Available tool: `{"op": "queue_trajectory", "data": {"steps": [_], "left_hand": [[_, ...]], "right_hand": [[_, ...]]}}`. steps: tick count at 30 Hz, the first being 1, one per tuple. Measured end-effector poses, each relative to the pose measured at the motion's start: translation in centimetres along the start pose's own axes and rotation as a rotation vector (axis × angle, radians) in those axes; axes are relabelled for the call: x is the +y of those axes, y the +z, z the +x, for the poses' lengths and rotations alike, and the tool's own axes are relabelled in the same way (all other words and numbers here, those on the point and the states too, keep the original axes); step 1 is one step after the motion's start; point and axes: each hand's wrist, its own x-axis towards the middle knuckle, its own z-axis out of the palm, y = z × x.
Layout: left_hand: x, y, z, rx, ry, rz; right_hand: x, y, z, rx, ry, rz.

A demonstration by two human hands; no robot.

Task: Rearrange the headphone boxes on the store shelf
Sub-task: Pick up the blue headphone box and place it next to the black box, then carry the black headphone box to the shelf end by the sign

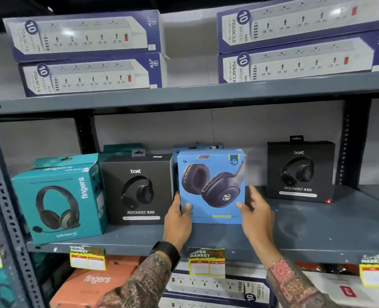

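At the shelf's front edge, our left hand (178, 215) grips the blue Zebronics headphone box (211, 185) by its lower left edge; our right hand (256, 211), seemingly open, steadies its right side. We should slide it upright, flush beside the black boAt Rockerz 430 box (139, 188), on the grey shelf (317, 232).

We see a painted grey metal shelf (317, 227), matt and faintly reflective; smooth cardboard boxes, the blue box (213, 185) slightly glossy, the black box (139, 190) matt; patterned cloth sleeves (139, 285); paper price tags (207, 262)
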Motion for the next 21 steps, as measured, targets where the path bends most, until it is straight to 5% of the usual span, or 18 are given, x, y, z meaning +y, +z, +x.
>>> {"op": "queue_trajectory", "data": {"steps": [5, 11, 15, 21], "left_hand": [[-0.3, -4.9, -3.1, 0.162, 0.04, 0.04], [-0.2, -11.5, -2.9, 0.556, 0.17, 0.127], [-0.5, -12.6, -1.4, 0.543, 0.104, 0.247], [-1.3, -13.6, 1.0, 0.47, 0.05, 0.258]], "right_hand": [[-1.8, 1.6, -2.9, 0.203, -0.202, 0.023], [-5.2, 7.2, -6.5, -0.117, -0.251, 0.114], [-6.7, 11.1, -7.7, -0.331, -0.17, 0.061], [-7.3, 13.5, -7.7, -0.417, -0.066, -0.027]]}}
